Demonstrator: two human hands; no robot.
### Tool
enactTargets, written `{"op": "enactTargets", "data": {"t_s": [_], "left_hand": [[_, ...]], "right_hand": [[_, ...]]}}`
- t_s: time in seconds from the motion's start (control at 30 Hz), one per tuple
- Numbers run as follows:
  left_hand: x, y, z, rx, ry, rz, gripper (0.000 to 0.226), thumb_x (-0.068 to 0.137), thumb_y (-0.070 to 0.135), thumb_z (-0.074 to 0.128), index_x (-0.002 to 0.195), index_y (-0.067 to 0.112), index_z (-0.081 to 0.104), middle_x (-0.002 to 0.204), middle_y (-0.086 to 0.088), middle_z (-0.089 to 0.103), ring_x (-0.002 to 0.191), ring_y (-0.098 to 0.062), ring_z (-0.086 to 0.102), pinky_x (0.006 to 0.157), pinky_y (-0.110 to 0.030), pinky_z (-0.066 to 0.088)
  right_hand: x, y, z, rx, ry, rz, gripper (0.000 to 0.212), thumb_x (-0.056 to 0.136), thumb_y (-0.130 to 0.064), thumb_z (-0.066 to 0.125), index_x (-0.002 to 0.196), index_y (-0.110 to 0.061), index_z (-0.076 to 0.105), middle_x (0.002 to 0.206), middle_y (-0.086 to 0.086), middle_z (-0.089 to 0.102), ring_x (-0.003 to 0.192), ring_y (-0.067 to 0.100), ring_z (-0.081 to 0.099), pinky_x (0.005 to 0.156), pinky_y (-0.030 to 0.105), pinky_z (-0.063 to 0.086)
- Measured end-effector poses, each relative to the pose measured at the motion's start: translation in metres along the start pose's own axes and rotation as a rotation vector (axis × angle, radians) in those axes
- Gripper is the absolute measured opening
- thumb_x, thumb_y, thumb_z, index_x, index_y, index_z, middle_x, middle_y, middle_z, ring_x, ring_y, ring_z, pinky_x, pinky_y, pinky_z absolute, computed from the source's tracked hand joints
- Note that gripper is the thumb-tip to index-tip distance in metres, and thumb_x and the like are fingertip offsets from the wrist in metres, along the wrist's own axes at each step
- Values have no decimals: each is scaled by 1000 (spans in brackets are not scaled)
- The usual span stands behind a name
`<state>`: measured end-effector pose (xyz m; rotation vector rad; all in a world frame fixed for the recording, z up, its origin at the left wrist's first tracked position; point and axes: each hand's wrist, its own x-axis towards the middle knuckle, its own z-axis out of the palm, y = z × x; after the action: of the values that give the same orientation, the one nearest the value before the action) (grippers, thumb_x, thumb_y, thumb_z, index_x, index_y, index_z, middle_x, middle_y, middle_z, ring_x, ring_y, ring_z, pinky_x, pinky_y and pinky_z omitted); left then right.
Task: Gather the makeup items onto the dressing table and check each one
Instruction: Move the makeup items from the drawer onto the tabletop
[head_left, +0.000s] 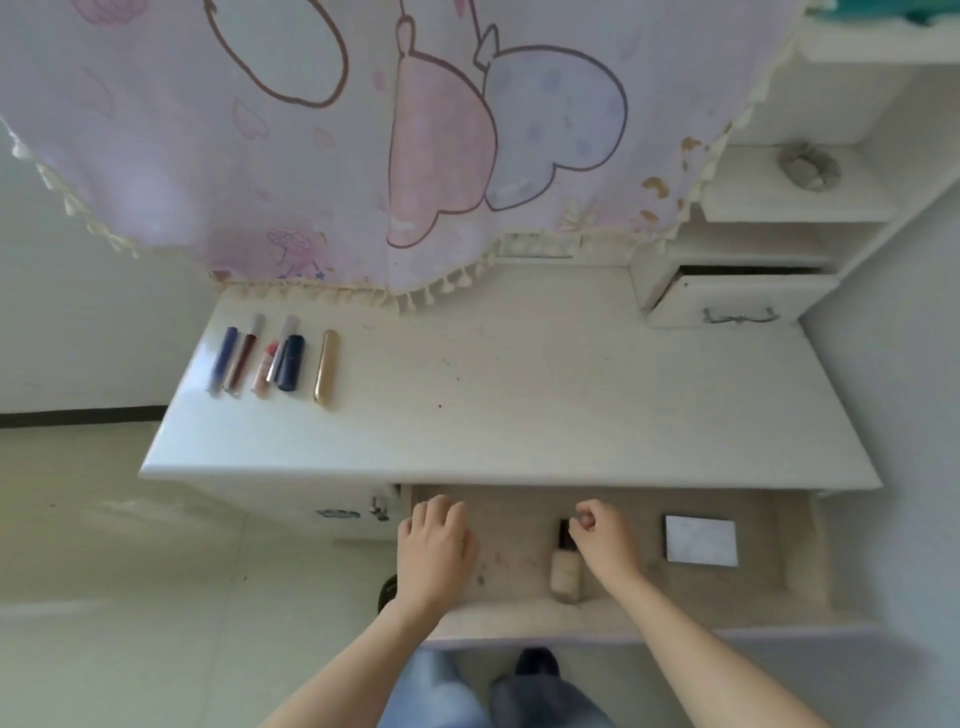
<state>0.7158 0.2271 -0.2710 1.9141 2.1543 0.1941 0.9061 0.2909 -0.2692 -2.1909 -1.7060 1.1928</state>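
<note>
Left hand (434, 545) palm-down in drawer (524, 618), fingertips hidden, grip untellable; right hand (602, 540) curled, empty, beside bottle (565, 571).

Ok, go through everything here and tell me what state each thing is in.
Main drawer: pulled open.
Small upper drawer: slightly open.
Foundation bottle: capped, lying in main drawer.
White compact: shut, lying flat in main drawer.
Makeup row: lying side by side on tabletop.
Left hand: relaxed, holding nothing.
Right hand: fingers curled beside bottle's cap; grip unclear.
</note>
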Motion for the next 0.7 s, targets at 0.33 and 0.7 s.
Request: {"op": "enactTargets", "data": {"t_s": [0.33,0.7], "left_hand": [[-37,35,34,-24,-233,-242,36,91,22,38,127,19,44,135,1,43,119,-22,41,91,-27,36],[0,14,88,-24,-369,-343,31,89,21,48,118,12,47,122,-9,46,112,-26,43,84,-32,45]], "right_hand": [[-16,67,-20,-67,-117,35,34,90,-22,52,122,-12,55,120,5,61,109,21,58,86,29,45],[32,74,36,-29,-197,69,45,89,-20,54,131,-12,43,124,11,57,108,26,57,80,29,46]]}}
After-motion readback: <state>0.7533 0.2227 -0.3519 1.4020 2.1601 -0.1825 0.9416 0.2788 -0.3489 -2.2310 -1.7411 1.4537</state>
